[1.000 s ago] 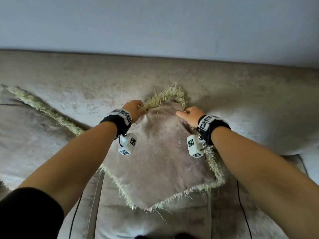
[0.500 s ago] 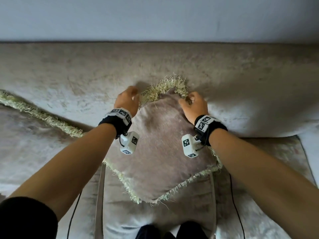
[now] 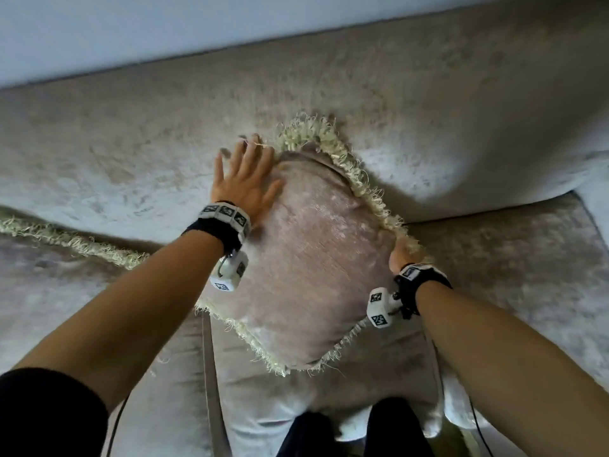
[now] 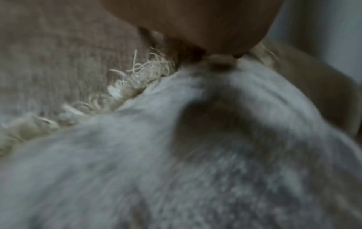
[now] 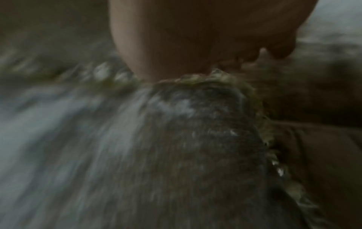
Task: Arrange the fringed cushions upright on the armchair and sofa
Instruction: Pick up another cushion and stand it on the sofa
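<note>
**Q:** Hands — state?

**A:** My left hand (image 3: 245,181) lies flat, fingers spread and straight, palm on the upper left of the cushion (image 3: 306,258), fingertips over its edge onto the backrest (image 3: 131,133). It grips nothing. My right hand (image 3: 400,255) is at the right corner of the cushion, mostly buried in the fringe (image 3: 379,206). Its fingers go behind the edge; whether they pinch it or only cup it I cannot tell — the right wrist view is blurred.

**Q:** Where is the cushion?

**A:** On the sofa, set on one corner like a diamond, leaning back against the backrest. Its bottom corner rests on the seat (image 3: 296,400), close to the seam between two seat pads. A second fringed edge (image 3: 66,239) shows at far left; I take it for another cushion, mostly out of frame.

**Q:** Step in hand, as judged?

**A:** Settling this one upright. It looks nearly done.

**Q:** How to do it well?

**A:** Press with the flat palm, not the fingertips, so the filling spreads without dents. Steady the right corner while the left pushes, or the diamond will turn. Seat the bottom corner firmly on one pad — over the seam it may slide. Ease both hands off slowly and watch the top corner for slumping forward.
</note>
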### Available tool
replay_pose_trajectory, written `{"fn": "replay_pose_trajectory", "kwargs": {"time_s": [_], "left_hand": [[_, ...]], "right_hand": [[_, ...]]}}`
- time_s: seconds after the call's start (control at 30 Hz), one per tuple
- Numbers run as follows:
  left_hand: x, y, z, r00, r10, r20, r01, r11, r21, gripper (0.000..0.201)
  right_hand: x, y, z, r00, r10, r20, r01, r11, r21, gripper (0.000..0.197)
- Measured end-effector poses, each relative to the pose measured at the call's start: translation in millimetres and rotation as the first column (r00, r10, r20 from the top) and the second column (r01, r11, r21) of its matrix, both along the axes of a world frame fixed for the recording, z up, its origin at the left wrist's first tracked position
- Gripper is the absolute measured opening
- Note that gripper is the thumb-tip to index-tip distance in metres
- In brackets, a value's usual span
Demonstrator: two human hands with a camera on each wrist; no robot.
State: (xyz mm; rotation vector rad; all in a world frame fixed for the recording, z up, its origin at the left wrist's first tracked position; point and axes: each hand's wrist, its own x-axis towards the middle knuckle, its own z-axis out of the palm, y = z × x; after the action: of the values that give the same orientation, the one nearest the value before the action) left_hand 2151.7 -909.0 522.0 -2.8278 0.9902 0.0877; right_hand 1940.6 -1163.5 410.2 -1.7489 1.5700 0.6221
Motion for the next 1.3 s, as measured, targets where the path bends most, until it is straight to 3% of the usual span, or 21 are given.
{"fn": "replay_pose_trajectory", "kwargs": {"time_s": [0.07,0.17,0.23,0.3,0.33,0.4,0.47,0.53,0.6,0.67,0.77,0.83,0.9,0.93,1.0,1.07,1.1,1.13,1.2,1.27,1.3], "left_hand": [[-15.2,-14.6,8.8,0.981,-0.172,0.091,0.177,0.983,-0.041,0.074],[-56.2,-45.1,-1.3,0.786,-0.618,0.006,0.617,0.784,0.067,0.075],[-52.2,-47.5,-9.0,0.820,-0.573,-0.012,0.570,0.813,0.117,0.070],[-30.9,-35.6,-7.1,0.939,-0.344,-0.007,0.342,0.933,0.109,0.061],[-21.1,-27.8,-5.5,0.968,-0.252,0.012,0.250,0.965,0.083,0.060],[-21.8,-17.3,-0.6,0.984,-0.169,0.054,0.169,0.986,0.003,0.060],[-46.8,-21.1,-1.6,0.957,-0.282,0.068,0.287,0.954,-0.089,0.064],[-82.8,-20.8,-20.3,0.811,-0.584,0.041,0.585,0.807,-0.083,0.071],[-106.4,-6.8,-39.7,0.681,-0.730,-0.056,0.732,0.681,0.032,0.070],[-101.1,19.7,-54.0,0.760,-0.644,-0.090,0.650,0.753,0.101,0.063],[-78.4,55.3,-50.1,0.912,-0.408,-0.046,0.410,0.900,0.146,0.061],[-70.8,64.7,-39.5,0.965,-0.261,-0.005,0.260,0.960,0.106,0.063],[-78.1,61.1,-35.1,0.981,-0.194,0.007,0.193,0.979,0.068,0.067],[-85.4,56.5,-34.5,0.974,-0.227,0.017,0.227,0.973,0.046,0.070],[-102.8,46.2,-37.1,0.925,-0.379,0.016,0.377,0.925,0.050,0.076],[-115.9,43.1,-43.3,0.847,-0.531,-0.018,0.530,0.841,0.112,0.077],[-118.9,44.8,-45.7,0.825,-0.564,-0.032,0.562,0.815,0.142,0.074],[-118.6,49.2,-46.9,0.832,-0.552,-0.049,0.552,0.817,0.167,0.072],[-114.7,68.4,-45.0,0.909,-0.409,-0.074,0.416,0.890,0.185,0.070],[-107.6,94.2,-44.1,0.975,-0.209,-0.071,0.219,0.954,0.203,0.070],[-107.9,107.3,-42.6,0.990,-0.107,-0.089,0.125,0.966,0.224,0.070]], "right_hand": [[-10.2,6.1,5.6,0.992,0.008,0.125,0.011,0.989,-0.150,0.101],[5.8,63.1,34.6,0.821,0.319,0.473,-0.073,0.881,-0.467,0.074],[6.2,102.5,27.3,0.737,0.501,0.454,-0.259,0.829,-0.496,0.074],[-17.4,115.4,-0.2,0.810,0.505,0.298,-0.417,0.854,-0.311,0.076],[-36.3,115.1,-14.8,0.891,0.390,0.230,-0.358,0.918,-0.171,0.079],[-70.9,115.5,-29.3,0.994,0.041,0.104,-0.047,0.997,0.055,0.089],[-85.5,133.6,-29.8,0.991,0.021,0.128,-0.015,0.999,-0.048,0.088],[-72.2,158.9,-18.6,0.878,0.346,0.332,-0.211,0.900,-0.381,0.084],[-49.9,177.9,-6.9,0.621,0.660,0.423,-0.385,0.727,-0.568,0.083],[-46.7,186.2,-6.2,0.497,0.797,0.344,-0.584,0.600,-0.546,0.088],[-93.2,175.1,-30.3,0.449,0.885,0.121,-0.812,0.461,-0.358,0.094],[-132.5,167.6,-40.4,0.480,0.877,0.026,-0.872,0.480,-0.099,0.093],[-148.6,163.2,-30.8,0.445,0.895,-0.024,-0.893,0.446,0.065,0.071],[-145.2,165.2,-22.2,0.387,0.922,0.014,-0.922,0.387,0.012,0.053],[-122.2,170.6,-9.6,0.307,0.941,0.141,-0.868,0.337,-0.364,0.037],[-93.0,182.6,-0.8,0.227,0.941,0.251,-0.666,0.338,-0.665,0.053],[-83.2,188.2,2.1,0.213,0.942,0.260,-0.632,0.335,-0.699,0.064],[-80.2,193.8,0.7,0.208,0.949,0.237,-0.685,0.314,-0.658,0.073],[-98.5,205.1,-1.2,0.214,0.964,0.158,-0.933,0.249,-0.259,0.083],[-131.1,207.7,-2.9,0.108,0.994,0.014,-0.978,0.104,0.183,0.081],[-147.1,208.3,-2.3,0.076,0.996,-0.039,-0.951,0.084,0.297,0.077]]}}
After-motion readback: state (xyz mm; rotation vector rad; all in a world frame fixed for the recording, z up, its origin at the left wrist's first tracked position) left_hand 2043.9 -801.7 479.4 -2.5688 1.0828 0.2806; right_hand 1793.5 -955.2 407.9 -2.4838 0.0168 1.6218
